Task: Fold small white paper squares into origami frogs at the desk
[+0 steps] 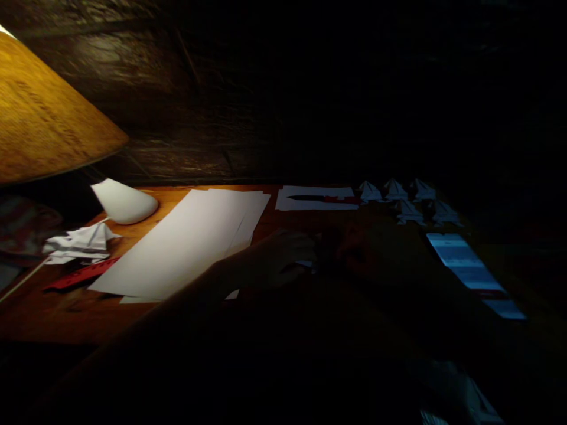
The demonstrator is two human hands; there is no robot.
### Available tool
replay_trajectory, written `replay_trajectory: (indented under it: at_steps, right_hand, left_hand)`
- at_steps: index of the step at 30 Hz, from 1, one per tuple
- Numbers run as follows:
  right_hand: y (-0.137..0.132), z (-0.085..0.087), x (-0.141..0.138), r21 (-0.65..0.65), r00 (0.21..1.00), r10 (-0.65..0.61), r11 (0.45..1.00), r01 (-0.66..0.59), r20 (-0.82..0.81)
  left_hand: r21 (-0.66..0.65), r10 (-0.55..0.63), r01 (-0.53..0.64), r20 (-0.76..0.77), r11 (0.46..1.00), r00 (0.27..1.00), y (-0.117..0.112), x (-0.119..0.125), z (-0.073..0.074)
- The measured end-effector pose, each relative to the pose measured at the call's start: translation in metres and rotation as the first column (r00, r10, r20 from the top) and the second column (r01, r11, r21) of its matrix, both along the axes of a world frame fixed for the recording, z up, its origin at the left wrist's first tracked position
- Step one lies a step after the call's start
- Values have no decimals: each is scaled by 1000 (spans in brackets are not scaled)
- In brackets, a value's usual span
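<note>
In deep shadow at the middle of the table, my left hand (286, 255) is closed, with a small bit of white paper (305, 264) showing at its fingers. Just to its right is my right hand (361, 248), so dark that its fingers and anything in them cannot be made out. Large white sheets of paper (190, 242) lie to the left, partly behind my left forearm. Beyond my hands, a knife (323, 199) with a dark blade and red handle rests on smaller white sheets (283, 206). Several folded paper figures (396, 190) stand at the back right.
A lit phone (472, 268) lies right of my right hand. At the left are a lamp with a yellow-brown shade (53, 118), its white base (126, 202), crumpled-looking folded paper (84, 243) and a red ruler-like strip (82, 275). A dark wall (177, 112) rises behind the wooden table (44, 321).
</note>
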State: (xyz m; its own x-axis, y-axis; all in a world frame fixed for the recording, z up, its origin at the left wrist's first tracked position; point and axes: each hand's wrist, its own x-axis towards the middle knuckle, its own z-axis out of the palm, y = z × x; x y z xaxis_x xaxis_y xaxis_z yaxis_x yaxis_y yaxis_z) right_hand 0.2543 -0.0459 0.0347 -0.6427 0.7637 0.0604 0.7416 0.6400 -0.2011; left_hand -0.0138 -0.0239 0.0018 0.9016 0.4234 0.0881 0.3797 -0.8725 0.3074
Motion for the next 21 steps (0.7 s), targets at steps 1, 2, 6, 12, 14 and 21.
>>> replay_trajectory:
  at_steps: [1, 2, 6, 12, 14, 21]
  right_hand:
    - [0, 0, -1, 27, 1000, 13, 1000, -13, -5]
    - [0, 0, -1, 49, 999, 31, 998, -31, -10]
    - [2, -4, -2, 87, 994, 100, 992, -95, -53]
    - [4, -17, -5, 76, 989, 120, 991, -113, -90]
    - [4, -19, -8, 51, 993, 102, 994, -99, -56]
    - [2, -16, -13, 43, 997, 71, 996, -72, 25]
  left_hand:
    - [20, 19, -19, -6, 1000, 1000, 0, -1, -1]
    - [41, 39, -39, -14, 998, 999, -1, -1, -2]
    - [64, 77, -73, -53, 995, 996, -3, -2, -2]
    - [68, 92, -88, -58, 994, 994, -6, 1, 3]
    - [61, 100, -97, -50, 993, 994, -7, 1, 3]
    - [72, 114, -112, -20, 991, 993, -11, 2, 4]
